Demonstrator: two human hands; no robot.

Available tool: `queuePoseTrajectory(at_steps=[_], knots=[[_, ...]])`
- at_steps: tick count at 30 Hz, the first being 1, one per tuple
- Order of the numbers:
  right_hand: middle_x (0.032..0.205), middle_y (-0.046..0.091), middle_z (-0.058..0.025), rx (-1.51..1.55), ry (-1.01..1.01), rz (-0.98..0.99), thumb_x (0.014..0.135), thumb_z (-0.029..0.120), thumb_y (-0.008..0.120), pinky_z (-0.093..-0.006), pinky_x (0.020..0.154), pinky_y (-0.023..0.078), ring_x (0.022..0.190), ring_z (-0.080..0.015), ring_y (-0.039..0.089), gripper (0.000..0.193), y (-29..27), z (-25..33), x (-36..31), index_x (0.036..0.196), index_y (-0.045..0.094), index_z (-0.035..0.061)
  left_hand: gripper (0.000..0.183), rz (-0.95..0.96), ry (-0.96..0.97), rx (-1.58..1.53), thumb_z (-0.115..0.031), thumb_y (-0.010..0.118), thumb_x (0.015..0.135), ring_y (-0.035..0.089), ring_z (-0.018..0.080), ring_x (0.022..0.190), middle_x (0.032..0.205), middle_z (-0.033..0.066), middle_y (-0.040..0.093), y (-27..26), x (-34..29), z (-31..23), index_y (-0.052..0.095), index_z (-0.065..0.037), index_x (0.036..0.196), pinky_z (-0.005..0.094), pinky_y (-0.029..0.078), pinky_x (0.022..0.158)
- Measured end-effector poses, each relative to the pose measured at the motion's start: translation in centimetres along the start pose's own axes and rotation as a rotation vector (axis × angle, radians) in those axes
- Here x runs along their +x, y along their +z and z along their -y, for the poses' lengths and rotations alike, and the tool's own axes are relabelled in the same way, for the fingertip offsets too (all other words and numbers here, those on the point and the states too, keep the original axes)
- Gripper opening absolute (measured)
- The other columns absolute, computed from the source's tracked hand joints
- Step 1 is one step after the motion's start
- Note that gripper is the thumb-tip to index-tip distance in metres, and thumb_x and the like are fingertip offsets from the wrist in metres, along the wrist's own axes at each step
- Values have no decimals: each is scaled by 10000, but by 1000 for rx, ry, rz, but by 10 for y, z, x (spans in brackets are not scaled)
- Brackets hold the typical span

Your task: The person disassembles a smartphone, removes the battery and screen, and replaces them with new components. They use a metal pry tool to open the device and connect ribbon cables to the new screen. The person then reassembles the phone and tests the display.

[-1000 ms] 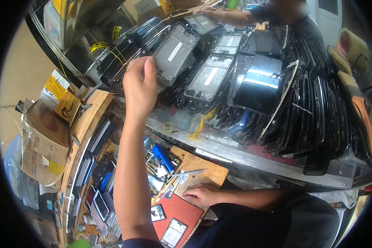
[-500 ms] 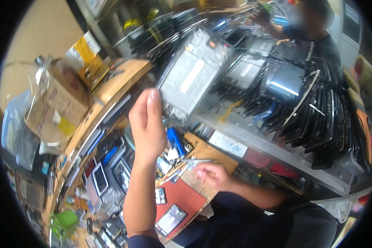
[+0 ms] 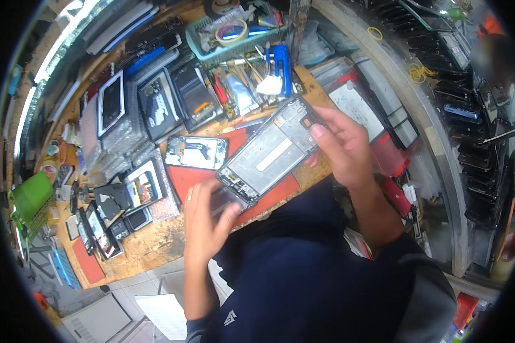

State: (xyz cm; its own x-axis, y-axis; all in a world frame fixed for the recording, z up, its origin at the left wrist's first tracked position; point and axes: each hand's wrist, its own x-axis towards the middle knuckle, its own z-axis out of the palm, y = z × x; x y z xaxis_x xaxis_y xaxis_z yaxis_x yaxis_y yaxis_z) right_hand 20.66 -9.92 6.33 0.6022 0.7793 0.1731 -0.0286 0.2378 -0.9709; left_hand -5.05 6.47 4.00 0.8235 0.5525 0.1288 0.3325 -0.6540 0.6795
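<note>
My right hand point(image 3: 349, 150) grips a grey phone frame point(image 3: 283, 150) by its upper right end, thumb on the face and fingers behind. The frame has a pale strip along its middle and is held tilted above a red mat point(image 3: 184, 178). Close to its lower end is my left hand point(image 3: 205, 220), thumb and blurred fingers spread apart. A dark flat thing point(image 3: 226, 204) shows between them; whether they touch it I cannot tell. Beyond the left hand, an opened phone point(image 3: 195, 152) with a light inner face lies on the mat.
Phone housings and bubble-wrapped stacks point(image 3: 111, 146) crowd the wooden bench point(image 3: 154, 243) on the left. Tools surround a blue holder point(image 3: 281, 68), with a teal basket point(image 3: 237, 48) behind. A metal-edged counter point(image 3: 438, 154) on the right bears rows of dark phone parts, with a person beyond.
The phone frame has come down from over the counter to above the red mat. It was beside my raised left hand and is now in my right. My view has swung toward the bench.
</note>
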Motion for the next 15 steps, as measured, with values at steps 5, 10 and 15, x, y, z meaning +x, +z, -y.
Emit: queuePoseTrajectory(at_steps=[5,10,15], knots=[[1094,752,-134,-36,57,15,1105,78,616,-263,689,595,796,-135,726,457,-1,-19,-9,1518,517,-92,937,85,0,308,-331,965,702,524,413,1356,1489,191,575,-6,-51,28,547,-48,1492,532,359,1181],[1138,734,-142,-46,108,49,1098,65,625,-260,714,594,811,-147,727,498,-7,-30,-9,1551,480,-86,883,71,-70,217,-253,968,702,552,389,1286,1396,175,623,-17,-60,38,576,-46,1466,524,385,1129],[1026,737,-93,-75,184,-12,1110,74,604,-234,673,563,753,-102,688,397,-22,-30,-9,1473,545,-76,733,-51,-160,333,-209,923,750,536,386,1320,1409,162,621,-21,-57,36,626,-61,1403,507,354,1161]])
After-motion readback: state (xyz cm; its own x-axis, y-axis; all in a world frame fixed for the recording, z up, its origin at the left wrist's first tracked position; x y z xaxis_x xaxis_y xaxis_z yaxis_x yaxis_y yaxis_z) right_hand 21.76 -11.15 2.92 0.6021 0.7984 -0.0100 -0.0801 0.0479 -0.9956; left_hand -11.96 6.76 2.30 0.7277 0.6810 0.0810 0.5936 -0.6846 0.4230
